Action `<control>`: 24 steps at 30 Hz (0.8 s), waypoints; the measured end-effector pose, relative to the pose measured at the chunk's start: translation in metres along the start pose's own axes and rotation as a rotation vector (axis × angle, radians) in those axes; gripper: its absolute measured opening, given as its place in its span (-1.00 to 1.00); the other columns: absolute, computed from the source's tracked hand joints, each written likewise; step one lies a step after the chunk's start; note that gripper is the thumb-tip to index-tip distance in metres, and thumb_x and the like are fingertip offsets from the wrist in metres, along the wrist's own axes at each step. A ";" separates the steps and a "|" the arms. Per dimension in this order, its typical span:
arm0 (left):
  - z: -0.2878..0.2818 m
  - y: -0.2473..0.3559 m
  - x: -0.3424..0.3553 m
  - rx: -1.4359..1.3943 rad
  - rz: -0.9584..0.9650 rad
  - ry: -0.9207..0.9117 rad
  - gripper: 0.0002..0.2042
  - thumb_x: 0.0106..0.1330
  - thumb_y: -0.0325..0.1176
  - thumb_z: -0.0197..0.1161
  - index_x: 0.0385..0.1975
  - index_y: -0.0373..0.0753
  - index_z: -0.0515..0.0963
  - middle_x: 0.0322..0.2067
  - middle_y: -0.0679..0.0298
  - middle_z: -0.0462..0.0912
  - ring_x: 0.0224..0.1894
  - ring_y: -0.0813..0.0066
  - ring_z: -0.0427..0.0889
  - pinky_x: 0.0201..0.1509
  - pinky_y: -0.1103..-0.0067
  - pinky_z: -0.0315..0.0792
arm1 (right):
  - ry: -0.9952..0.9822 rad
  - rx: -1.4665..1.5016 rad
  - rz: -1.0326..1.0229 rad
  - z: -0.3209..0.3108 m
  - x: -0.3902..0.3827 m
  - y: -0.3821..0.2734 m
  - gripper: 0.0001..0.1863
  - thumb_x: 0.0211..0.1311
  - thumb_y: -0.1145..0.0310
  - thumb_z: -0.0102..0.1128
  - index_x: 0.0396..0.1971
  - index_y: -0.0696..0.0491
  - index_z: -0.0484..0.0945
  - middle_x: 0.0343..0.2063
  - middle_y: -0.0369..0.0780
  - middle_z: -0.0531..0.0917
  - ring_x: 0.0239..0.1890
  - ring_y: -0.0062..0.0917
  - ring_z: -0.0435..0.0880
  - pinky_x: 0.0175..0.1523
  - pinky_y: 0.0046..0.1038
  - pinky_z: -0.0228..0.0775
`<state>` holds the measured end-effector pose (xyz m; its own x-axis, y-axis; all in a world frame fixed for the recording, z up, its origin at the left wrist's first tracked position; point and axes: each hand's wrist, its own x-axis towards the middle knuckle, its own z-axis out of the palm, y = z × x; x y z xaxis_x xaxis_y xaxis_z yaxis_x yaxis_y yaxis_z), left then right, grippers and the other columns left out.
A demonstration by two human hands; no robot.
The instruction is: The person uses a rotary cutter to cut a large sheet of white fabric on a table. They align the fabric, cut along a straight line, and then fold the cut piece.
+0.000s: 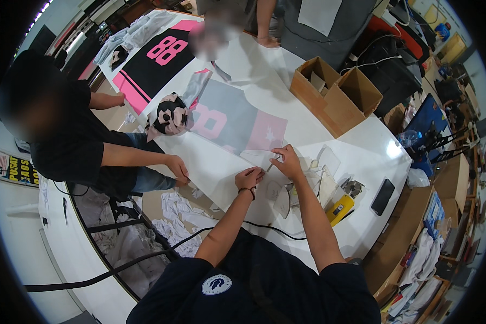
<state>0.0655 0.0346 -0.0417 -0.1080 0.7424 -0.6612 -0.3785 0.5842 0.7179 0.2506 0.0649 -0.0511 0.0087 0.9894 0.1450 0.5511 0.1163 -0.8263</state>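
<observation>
Near the table's front edge, my left hand (pixel 249 178) is closed, fingertips pressed together beside the lower edge of a grey-and-pale-pink printed sheet (pixel 237 116). Whatever lies in those fingers is too small to make out. To its right, my right hand (pixel 288 162) pinches a small white piece at the sheet's pink end. A white patch (pixel 258 157) lies between the two hands, over the sheet's corner. Bundled black, white and pink fabric (pixel 171 114) rests at the sheet's left end. Several pale cut-out templates (pixel 325 182) are heaped under my right forearm.
A yellow tool (pixel 340 209) and a black phone (pixel 383 197) lie at the right. An open cardboard box (pixel 337 102) stands behind. A person (pixel 65 124) at left holds a black-and-pink printed panel (pixel 151 67). Another person's hand (pixel 268 41) rests at the far edge. A black cable (pixel 200 232) crosses in front.
</observation>
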 end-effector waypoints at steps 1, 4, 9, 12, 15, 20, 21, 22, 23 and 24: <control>-0.001 0.000 0.000 0.000 0.001 -0.015 -0.79 0.22 -0.55 0.36 -0.18 -0.50 0.62 -0.30 0.06 0.74 -0.31 0.31 0.78 -0.22 0.56 0.69 | 0.002 -0.004 0.001 0.000 0.000 -0.002 -0.58 0.00 0.31 0.51 -0.06 -0.01 0.72 -0.37 -0.28 0.41 -0.39 -0.54 0.40 -0.24 -0.49 0.35; -0.004 -0.003 0.003 0.014 0.007 -0.047 -0.78 0.23 -0.55 0.36 -0.15 -0.50 0.63 -0.29 0.06 0.74 -0.30 0.33 0.78 -0.22 0.57 0.69 | 0.004 -0.014 0.010 -0.002 -0.001 -0.006 -0.59 0.00 0.32 0.51 -0.06 -0.01 0.72 -0.37 -0.28 0.41 -0.39 -0.53 0.40 -0.25 -0.49 0.35; -0.010 -0.008 0.009 0.066 0.016 -0.086 -0.73 0.23 -0.49 0.39 -0.13 -0.50 0.62 -0.24 0.07 0.74 -0.27 0.32 0.79 -0.19 0.57 0.69 | 0.006 -0.024 0.031 -0.002 -0.001 -0.008 -0.59 0.01 0.31 0.50 -0.07 -0.03 0.72 -0.38 -0.28 0.42 -0.39 -0.52 0.41 -0.24 -0.47 0.36; -0.009 -0.006 0.007 0.087 0.013 -0.095 -0.73 0.23 -0.49 0.39 -0.12 -0.50 0.62 -0.24 0.07 0.74 -0.27 0.33 0.79 -0.19 0.57 0.69 | -0.017 -0.039 0.067 -0.003 -0.001 -0.009 -0.59 0.01 0.30 0.50 -0.06 -0.03 0.72 -0.39 -0.28 0.42 -0.39 -0.52 0.41 -0.24 -0.47 0.37; -0.009 -0.005 0.007 0.102 0.013 -0.107 -0.72 0.23 -0.49 0.39 -0.11 -0.50 0.62 -0.24 0.07 0.74 -0.27 0.33 0.79 -0.19 0.58 0.69 | -0.015 -0.032 0.060 -0.003 0.000 -0.007 -0.57 0.00 0.28 0.52 -0.06 -0.02 0.72 -0.38 -0.27 0.43 -0.39 -0.52 0.42 -0.23 -0.47 0.38; -0.009 -0.005 0.006 0.118 0.012 -0.109 -0.71 0.24 -0.49 0.38 -0.09 -0.51 0.61 -0.24 0.07 0.74 -0.27 0.34 0.78 -0.18 0.58 0.68 | -0.031 -0.059 0.062 -0.003 0.000 -0.010 -0.52 -0.03 0.20 0.55 -0.04 -0.02 0.71 -0.35 -0.26 0.45 -0.36 -0.51 0.44 -0.21 -0.46 0.39; -0.008 -0.004 0.006 0.123 0.007 -0.114 -0.71 0.24 -0.49 0.38 -0.08 -0.52 0.61 -0.24 0.07 0.74 -0.27 0.34 0.78 -0.17 0.57 0.68 | -0.032 -0.065 0.063 -0.003 -0.001 -0.010 -0.51 -0.04 0.19 0.55 -0.04 -0.01 0.71 -0.34 -0.26 0.46 -0.36 -0.50 0.44 -0.20 -0.46 0.39; -0.009 -0.004 0.006 0.127 0.003 -0.116 -0.70 0.24 -0.49 0.38 -0.08 -0.52 0.61 -0.23 0.07 0.73 -0.26 0.35 0.78 -0.16 0.57 0.68 | -0.038 -0.068 0.069 -0.002 -0.001 -0.011 -0.50 -0.04 0.17 0.55 -0.03 -0.01 0.70 -0.33 -0.26 0.46 -0.33 -0.49 0.45 -0.18 -0.45 0.40; -0.009 -0.004 0.006 0.131 -0.001 -0.118 -0.70 0.24 -0.50 0.37 -0.07 -0.52 0.60 -0.23 0.07 0.73 -0.26 0.35 0.78 -0.15 0.57 0.68 | -0.044 -0.072 0.075 -0.003 -0.001 -0.012 -0.48 -0.04 0.16 0.55 -0.02 -0.01 0.69 -0.31 -0.25 0.47 -0.31 -0.47 0.47 -0.16 -0.45 0.41; -0.009 -0.004 0.006 0.124 -0.001 -0.126 -0.70 0.25 -0.50 0.37 -0.07 -0.52 0.60 -0.22 0.07 0.73 -0.26 0.35 0.78 -0.15 0.57 0.68 | -0.049 -0.075 0.081 -0.003 -0.001 -0.014 -0.47 -0.04 0.15 0.55 -0.02 -0.01 0.69 -0.29 -0.24 0.47 -0.29 -0.46 0.49 -0.14 -0.44 0.41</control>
<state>0.0577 0.0336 -0.0504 0.0111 0.7726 -0.6348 -0.2612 0.6150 0.7440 0.2452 0.0621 -0.0385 0.0158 0.9986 0.0508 0.6115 0.0306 -0.7906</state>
